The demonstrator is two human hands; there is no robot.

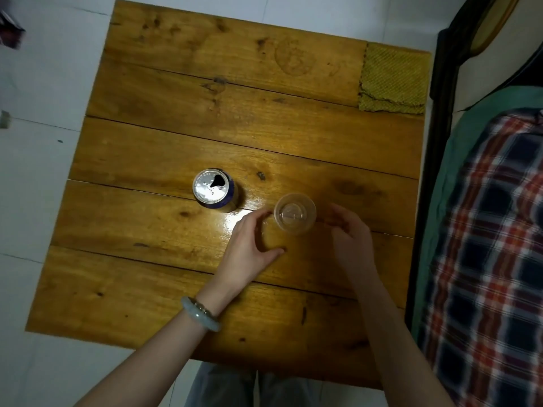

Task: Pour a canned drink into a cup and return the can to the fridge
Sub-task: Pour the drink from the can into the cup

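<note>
A: Where does the can (pixel 214 189) stand?
B: Upright on the worktop (pixel 147 259), at ten o'clock from the left hand (pixel 249 242), the nearer one. The cup (pixel 294 212) sits between the hands, with the right hand (pixel 349 233) at its three o'clock. Both hands are loose, grasping nothing.

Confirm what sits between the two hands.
The clear cup, upright on the table, between left hand and right hand; neither plainly grips it. Head view.

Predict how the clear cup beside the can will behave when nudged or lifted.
The cup looks thin, clear and empty, so it is probably very light and may slide or tip at a nudge. Its walls likely flex under a firm grip. The glossy table probably offers little friction.
</note>
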